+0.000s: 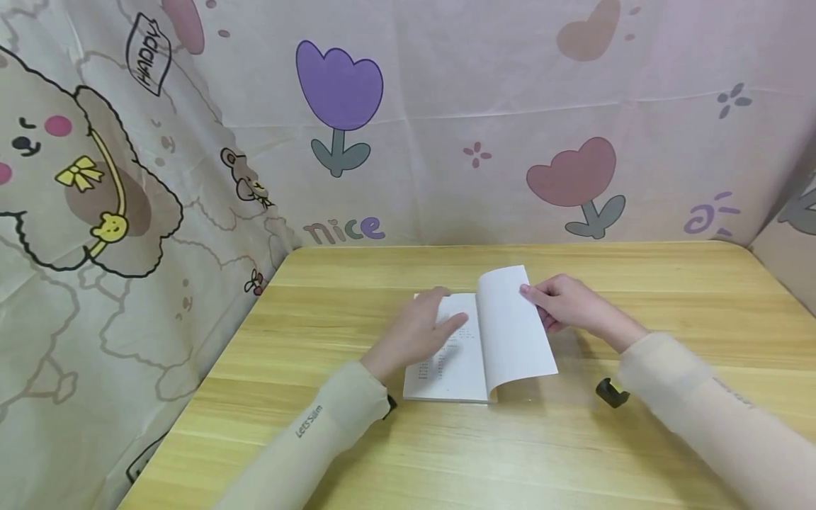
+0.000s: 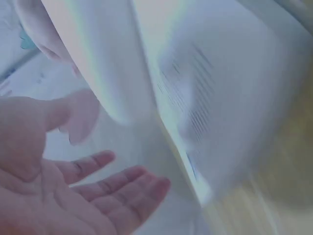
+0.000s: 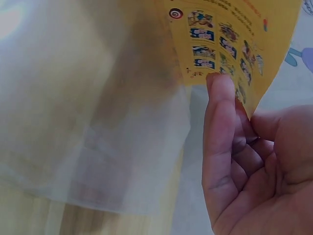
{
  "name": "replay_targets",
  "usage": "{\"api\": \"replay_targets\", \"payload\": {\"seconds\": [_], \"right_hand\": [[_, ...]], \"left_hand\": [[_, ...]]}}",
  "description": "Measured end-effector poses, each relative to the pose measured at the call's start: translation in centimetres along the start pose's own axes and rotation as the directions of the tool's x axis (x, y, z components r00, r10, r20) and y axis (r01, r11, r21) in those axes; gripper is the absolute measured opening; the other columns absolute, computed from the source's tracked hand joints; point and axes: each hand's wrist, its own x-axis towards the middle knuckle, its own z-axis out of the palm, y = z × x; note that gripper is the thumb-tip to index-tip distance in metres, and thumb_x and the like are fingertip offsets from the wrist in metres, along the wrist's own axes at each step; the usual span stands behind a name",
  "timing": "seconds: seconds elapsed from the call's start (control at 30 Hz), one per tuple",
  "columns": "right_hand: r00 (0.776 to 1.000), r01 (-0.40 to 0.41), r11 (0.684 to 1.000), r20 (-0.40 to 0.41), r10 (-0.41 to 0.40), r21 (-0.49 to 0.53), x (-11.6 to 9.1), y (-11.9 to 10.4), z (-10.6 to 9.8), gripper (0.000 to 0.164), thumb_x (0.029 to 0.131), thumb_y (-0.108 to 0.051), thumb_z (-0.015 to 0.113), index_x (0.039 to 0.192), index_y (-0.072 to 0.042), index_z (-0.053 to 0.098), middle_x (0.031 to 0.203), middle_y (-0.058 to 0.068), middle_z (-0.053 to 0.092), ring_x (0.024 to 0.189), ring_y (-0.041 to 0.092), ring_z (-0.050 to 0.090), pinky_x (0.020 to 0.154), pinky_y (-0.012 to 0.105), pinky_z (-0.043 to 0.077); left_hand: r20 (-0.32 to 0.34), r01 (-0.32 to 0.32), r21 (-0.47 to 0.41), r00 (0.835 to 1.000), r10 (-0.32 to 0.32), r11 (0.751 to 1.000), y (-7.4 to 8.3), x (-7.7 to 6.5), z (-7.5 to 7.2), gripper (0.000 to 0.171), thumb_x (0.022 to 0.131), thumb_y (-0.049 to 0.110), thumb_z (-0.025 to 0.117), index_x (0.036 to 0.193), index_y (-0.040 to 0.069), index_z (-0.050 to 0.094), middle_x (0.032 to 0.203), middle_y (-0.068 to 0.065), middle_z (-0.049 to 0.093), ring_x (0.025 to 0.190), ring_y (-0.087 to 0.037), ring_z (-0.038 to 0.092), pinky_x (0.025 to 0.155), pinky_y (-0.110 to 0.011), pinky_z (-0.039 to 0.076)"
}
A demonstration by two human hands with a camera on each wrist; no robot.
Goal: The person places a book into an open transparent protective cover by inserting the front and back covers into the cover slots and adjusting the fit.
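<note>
1. Left hand flat on the left page of the book, fingers straight, gripping nothing.
2. Book open mid-desk, printed lines on the page.
3. Right hand pinching the raised page by its edge — yellow printed underside in the wrist view.
4. Beyond, cartoon curtain — tulips, bear.

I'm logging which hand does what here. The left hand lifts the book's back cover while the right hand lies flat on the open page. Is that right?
The hands are swapped. In the head view the right hand lifts the back cover of the book, and the left hand lies flat on the open page. The right wrist view shows fingers on the cover's yellow outside.
</note>
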Motion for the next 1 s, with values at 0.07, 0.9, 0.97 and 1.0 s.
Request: {"api": "replay_targets", "payload": {"seconds": [0.07, 0.9, 0.97, 1.0], "right_hand": [[1.000, 0.003, 1.000, -0.001, -0.003, -0.012, 0.2, 0.0, 0.3, 0.052, 0.116, -0.038, 0.046, 0.087, -0.002, 0.069, 0.068, 0.001, 0.064, 0.063, 0.014, 0.066, 0.065, 0.035, 0.065], [0.991, 0.046, 0.860, -0.086, -0.104, -0.508, -1.7, -0.6, 3.1, 0.037, 0.112, -0.030, 0.057, 0.085, -0.009, 0.072, 0.078, 0.004, 0.058, 0.076, 0.021, 0.056, 0.066, 0.037, 0.050], [0.994, 0.011, 0.832, -0.084, -0.069, -0.554, -2.3, -0.4, 3.1, 0.037, 0.110, -0.035, 0.061, 0.095, -0.003, 0.073, 0.096, 0.014, 0.067, 0.086, 0.027, 0.063, 0.073, 0.045, 0.057], [0.996, 0.001, 0.818, -0.076, -0.055, -0.576, -2.5, -0.3, 3.1, 0.039, 0.108, -0.038, 0.063, 0.102, -0.001, 0.073, 0.105, 0.018, 0.068, 0.090, 0.029, 0.066, 0.077, 0.049, 0.059]], "left_hand": [[0.045, -0.046, -0.073, 0.998, 0.049, 0.996, 0.9, 0.5, 0.6, 0.072, 0.110, 0.055, 0.052, 0.167, 0.013, 0.037, 0.172, -0.010, 0.042, 0.161, -0.031, 0.039, 0.131, -0.054, 0.034], [0.215, -0.059, -0.053, 0.974, 0.069, 0.997, 2.0, 1.6, 3.4, 0.082, 0.104, 0.062, 0.059, 0.171, 0.027, 0.029, 0.181, -0.014, 0.002, 0.165, -0.038, 0.026, 0.131, -0.055, 0.033], [0.212, -0.057, -0.031, 0.975, 0.062, 0.998, 2.1, 1.6, 3.4, 0.082, 0.104, 0.062, 0.059, 0.171, 0.028, 0.029, 0.181, -0.014, 0.002, 0.164, -0.040, 0.027, 0.130, -0.057, 0.034], [0.209, -0.056, -0.020, 0.976, 0.059, 0.998, 2.1, 1.6, 3.3, 0.081, 0.104, 0.062, 0.059, 0.171, 0.028, 0.030, 0.181, -0.014, 0.002, 0.164, -0.040, 0.028, 0.130, -0.057, 0.034]]}}
